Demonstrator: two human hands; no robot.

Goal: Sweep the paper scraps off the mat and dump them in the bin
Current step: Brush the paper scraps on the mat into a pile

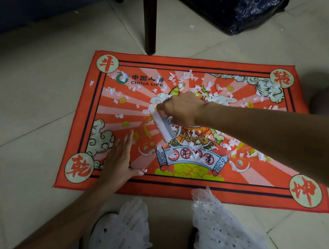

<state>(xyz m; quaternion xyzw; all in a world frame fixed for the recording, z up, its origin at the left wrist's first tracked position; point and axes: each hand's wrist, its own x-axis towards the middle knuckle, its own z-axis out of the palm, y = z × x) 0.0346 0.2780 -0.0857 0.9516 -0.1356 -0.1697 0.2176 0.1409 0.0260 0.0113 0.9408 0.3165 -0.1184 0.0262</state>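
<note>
Mat [108, 112] "CHINA LIFE" | right grip [180, 109] pinching roller [163, 127] | left grip [119, 158] spread flat

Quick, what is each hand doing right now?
Left hand: open, fingers straight, pressing flat on the mat.
Right hand: closed around a white roller tool.

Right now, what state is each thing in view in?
Mat: flat on the tiled floor, still littered.
Paper scraps: scattered mostly over the mat's middle and right; a few on the floor.
Roller: gripped, pressed on the mat.
Right hand: holds the roller.
Left hand: fingers straight, pressing the mat.
Black bag: untouched, beyond the mat.
</note>
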